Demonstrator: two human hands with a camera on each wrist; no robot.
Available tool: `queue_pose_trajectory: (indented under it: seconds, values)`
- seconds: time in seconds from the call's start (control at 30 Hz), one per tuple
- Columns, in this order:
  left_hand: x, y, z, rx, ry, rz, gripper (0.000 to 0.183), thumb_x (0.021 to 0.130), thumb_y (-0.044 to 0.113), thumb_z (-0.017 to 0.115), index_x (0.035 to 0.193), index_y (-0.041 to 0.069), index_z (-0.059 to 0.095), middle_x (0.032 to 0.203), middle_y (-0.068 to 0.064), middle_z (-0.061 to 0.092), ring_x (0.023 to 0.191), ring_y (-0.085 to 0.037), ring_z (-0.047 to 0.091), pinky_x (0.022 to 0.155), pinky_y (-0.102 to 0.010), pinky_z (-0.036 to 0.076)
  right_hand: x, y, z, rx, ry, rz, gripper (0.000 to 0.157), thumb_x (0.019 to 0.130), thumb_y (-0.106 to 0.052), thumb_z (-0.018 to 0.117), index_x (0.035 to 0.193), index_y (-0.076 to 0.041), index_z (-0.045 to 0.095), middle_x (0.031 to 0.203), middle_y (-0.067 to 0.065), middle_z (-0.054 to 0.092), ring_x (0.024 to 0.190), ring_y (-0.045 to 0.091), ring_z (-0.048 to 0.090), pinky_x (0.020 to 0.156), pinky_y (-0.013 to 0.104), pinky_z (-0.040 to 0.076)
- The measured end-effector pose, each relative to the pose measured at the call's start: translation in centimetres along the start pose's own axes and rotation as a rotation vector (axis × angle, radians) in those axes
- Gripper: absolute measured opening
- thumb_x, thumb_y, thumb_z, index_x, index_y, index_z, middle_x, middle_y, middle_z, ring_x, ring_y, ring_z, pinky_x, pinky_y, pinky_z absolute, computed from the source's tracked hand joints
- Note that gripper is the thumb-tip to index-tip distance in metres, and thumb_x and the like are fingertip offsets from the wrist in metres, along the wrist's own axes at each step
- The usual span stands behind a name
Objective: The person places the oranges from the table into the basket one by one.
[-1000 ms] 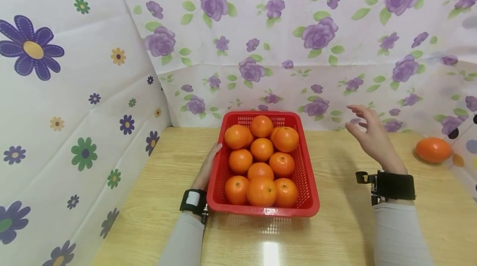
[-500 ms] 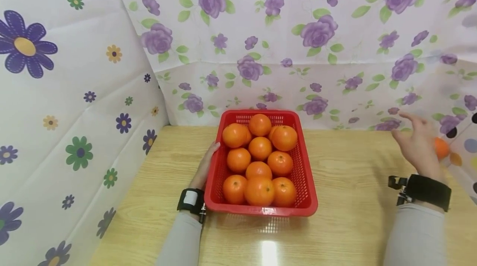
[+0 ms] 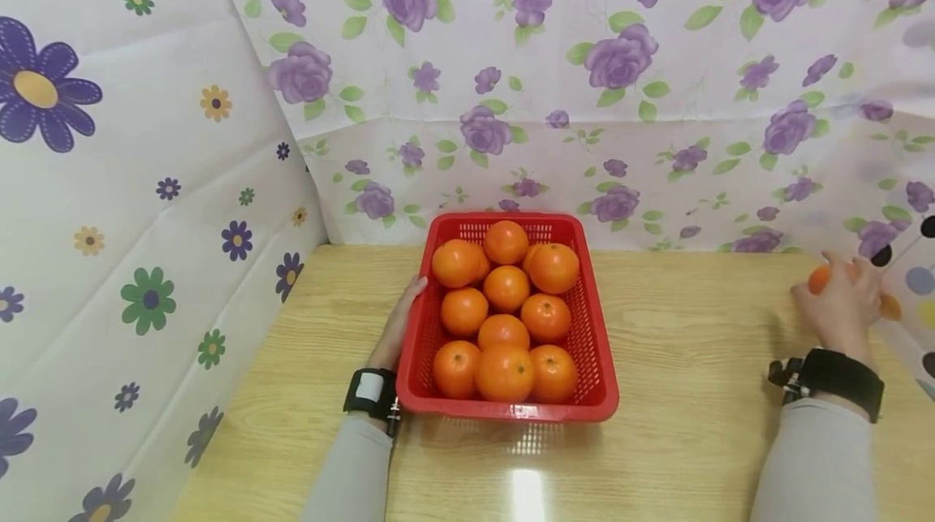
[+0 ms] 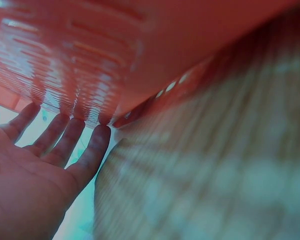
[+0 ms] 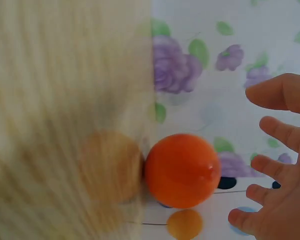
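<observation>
A red plastic basket [image 3: 511, 411] with slotted sides holds several oranges [image 3: 507, 289], piled in its middle. My left hand [image 3: 398, 327] lies along the basket's left side. In the left wrist view its nearly straight fingers [image 4: 92, 152] touch the slotted wall from outside. Over at the far right of the table, my right hand [image 3: 840, 303] is around a single orange [image 3: 819, 278], partly hiding it. The right wrist view shows that orange [image 5: 182, 170] on the tabletop, with the spread fingers [image 5: 272, 167] apart from it.
A light wooden table [image 3: 679, 343] carries everything. Behind it hangs a sheet with purple roses [image 3: 621, 59], and a flowered sheet [image 3: 168, 246] borders the left. A dotted sheet [image 3: 909, 303] stands close beyond the single orange.
My right hand has moved right and down from beside the basket to the single orange. The left hand stays against the basket. The head view has shifted slightly.
</observation>
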State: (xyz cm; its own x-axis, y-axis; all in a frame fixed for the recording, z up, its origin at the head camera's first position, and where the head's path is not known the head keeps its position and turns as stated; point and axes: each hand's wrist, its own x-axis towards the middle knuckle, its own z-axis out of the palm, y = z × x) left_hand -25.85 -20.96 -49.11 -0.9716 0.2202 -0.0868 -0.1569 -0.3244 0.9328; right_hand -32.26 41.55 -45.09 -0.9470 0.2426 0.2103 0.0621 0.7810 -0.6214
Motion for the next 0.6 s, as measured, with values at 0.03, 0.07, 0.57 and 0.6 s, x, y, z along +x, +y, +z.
queue_pose_trajectory:
  seconds: [0.03, 0.07, 0.57, 0.6]
  values:
    - [0.0, 0.0, 0.0, 0.002, 0.002, 0.002, 0.057, 0.107, 0.055, 0.042, 0.160, 0.040, 0.028, 0.162, 0.001, 0.037, 0.147, -0.023, 0.036, 0.122, -0.049, 0.029, 0.0, 0.3, 0.1, 0.007, -0.003, 0.005, 0.073, 0.096, -0.013, 0.052, 0.158, 0.010, 0.021, 0.163, 0.040, -0.005, 0.149, 0.059, -0.007, 0.116, 0.075, -0.003]
    - [0.0, -0.1, 0.0, 0.005, 0.007, 0.003, 0.057, 0.107, 0.056, 0.042, 0.160, 0.040, 0.028, 0.162, 0.001, 0.037, 0.147, -0.023, 0.036, 0.122, -0.050, 0.029, 0.0, 0.6, 0.3, 0.010, -0.006, 0.007, 0.074, 0.096, -0.013, 0.052, 0.158, 0.010, 0.020, 0.163, 0.040, -0.007, 0.149, 0.059, -0.008, 0.115, 0.075, -0.004]
    - [-0.3, 0.4, 0.4, -0.008, 0.013, -0.012, 0.056, 0.108, 0.053, 0.042, 0.161, 0.041, 0.027, 0.163, 0.003, 0.035, 0.149, -0.021, 0.034, 0.123, -0.048, 0.027, -0.1, 2.3, 1.2, -0.077, -0.057, -0.010, 0.081, 0.095, -0.017, 0.052, 0.160, 0.007, 0.011, 0.156, 0.046, 0.000, 0.143, 0.067, -0.007, 0.115, 0.075, -0.006]
    - [-0.4, 0.5, 0.4, -0.007, 0.012, -0.013, 0.056, 0.108, 0.052, 0.041, 0.161, 0.041, 0.027, 0.163, 0.003, 0.035, 0.149, -0.021, 0.035, 0.123, -0.048, 0.027, -0.1, 2.2, 1.2, -0.056, -0.057, 0.003, 0.081, 0.095, -0.016, 0.052, 0.161, 0.008, 0.011, 0.157, 0.045, -0.002, 0.143, 0.066, -0.008, 0.115, 0.075, -0.006]
